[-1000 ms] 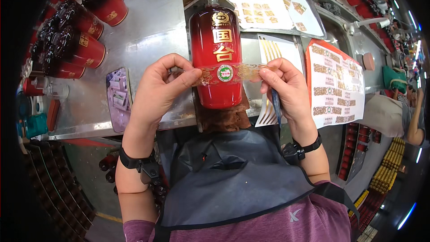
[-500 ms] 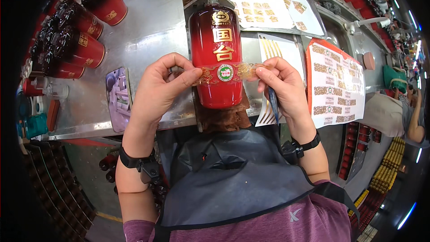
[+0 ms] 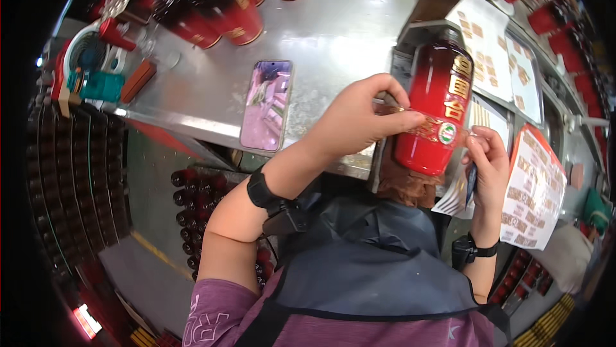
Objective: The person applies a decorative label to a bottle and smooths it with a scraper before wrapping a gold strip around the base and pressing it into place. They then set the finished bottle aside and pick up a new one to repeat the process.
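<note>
Item: glossy glass bottle, black at the shoulder fading to red, gold characters down its front (image 3: 425, 77). Lies on its back at the front edge of the grey metal surface (image 3: 327, 39), base toward the person, neck toward the far edge; crumpled brown cloth (image 3: 410, 188) by the base.

Item: translucent gold-patterned strip with a round green-and-white emblem (image 3: 447, 132). Spans the bottle crosswise, over its lower half. Whether its middle touches the glass cannot be told.

Left hand (image 3: 356, 119): fingers closed on the strip's left end, thumb and forefinger pinching.

Right hand (image 3: 489, 162): fingers pinching the strip's right end; a slim dark-blue pointed tool (image 3: 472, 183) is tucked in the same hand.

Adjacent, left: pale-framed phone with lit screen (image 3: 265, 106), near the front edge; red-and-black bottles (image 3: 240, 16), toward the far left corner.

Adjacent, right: white sheet of gold-patterned strips on orange-red backing (image 3: 532, 196), beside the front edge.

Handling note (judgement): even tension from both pinches would keep the film free of wrinkles; it should sit square to the bottle's long axis, emblem in line with the gold characters. Middle before ends limits trapped air. The tool's tip is best held clear of the film.
</note>
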The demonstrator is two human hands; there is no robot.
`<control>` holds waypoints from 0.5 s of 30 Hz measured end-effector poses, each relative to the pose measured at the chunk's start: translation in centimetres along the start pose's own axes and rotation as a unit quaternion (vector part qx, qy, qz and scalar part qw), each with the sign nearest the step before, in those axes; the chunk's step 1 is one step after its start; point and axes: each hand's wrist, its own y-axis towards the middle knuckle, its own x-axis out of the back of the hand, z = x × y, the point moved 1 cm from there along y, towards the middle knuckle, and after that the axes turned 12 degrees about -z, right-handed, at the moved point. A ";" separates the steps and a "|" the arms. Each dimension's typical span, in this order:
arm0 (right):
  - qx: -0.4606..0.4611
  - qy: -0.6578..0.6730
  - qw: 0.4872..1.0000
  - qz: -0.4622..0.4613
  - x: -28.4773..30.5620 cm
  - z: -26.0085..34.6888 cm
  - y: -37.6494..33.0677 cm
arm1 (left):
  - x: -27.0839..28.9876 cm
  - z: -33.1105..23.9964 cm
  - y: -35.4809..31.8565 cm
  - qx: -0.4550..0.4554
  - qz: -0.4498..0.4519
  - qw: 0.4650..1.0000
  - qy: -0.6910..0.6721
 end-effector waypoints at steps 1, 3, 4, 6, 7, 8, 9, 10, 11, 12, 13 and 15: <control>0.029 -0.016 0.999 -0.012 0.1 0.0 0.2 | 0.0 0.2 -0.1 -0.010 -0.017 1.000 0.018; 0.091 -0.045 0.994 -0.040 0.7 0.1 0.9 | 0.5 0.4 -0.2 -0.001 -0.017 0.999 0.049; 0.110 -0.056 0.991 -0.057 1.1 0.2 1.1 | 0.6 0.6 -0.3 -0.001 -0.023 0.999 0.046; 0.145 -0.067 0.984 -0.076 1.2 1.2 1.1 | 0.8 1.0 -0.4 -0.106 -0.076 0.983 0.133; 0.149 -0.081 0.982 -0.083 1.1 1.6 0.9 | 0.9 1.4 -0.3 -0.105 -0.079 0.983 0.131; 0.149 -0.084 0.982 -0.084 0.8 2.5 0.5 | 0.9 1.8 -0.1 -0.116 -0.093 0.981 0.121; 0.129 -0.076 0.987 -0.053 0.0 3.4 -0.1 | 1.0 1.8 -0.1 -0.127 -0.111 0.979 0.112; 0.109 -0.069 0.991 -0.022 -0.8 3.9 -0.5 | 1.3 1.8 -0.3 -0.126 -0.113 0.979 0.111; 0.090 -0.067 0.994 0.002 -1.2 4.1 -0.6 | 1.4 1.1 -0.8 -0.208 -0.099 0.950 0.210; 0.090 -0.069 0.994 0.004 -1.7 4.3 -0.6 | 1.4 0.6 -1.0 -0.286 -0.083 0.904 0.306; 0.069 -0.053 0.995 0.050 -2.3 4.6 -0.6 | 1.0 0.7 -0.8 -0.375 -0.059 0.873 0.306; 0.033 -0.044 0.992 0.114 -3.3 4.7 -0.3 | -0.2 0.7 -1.0 -0.404 -0.047 0.867 0.290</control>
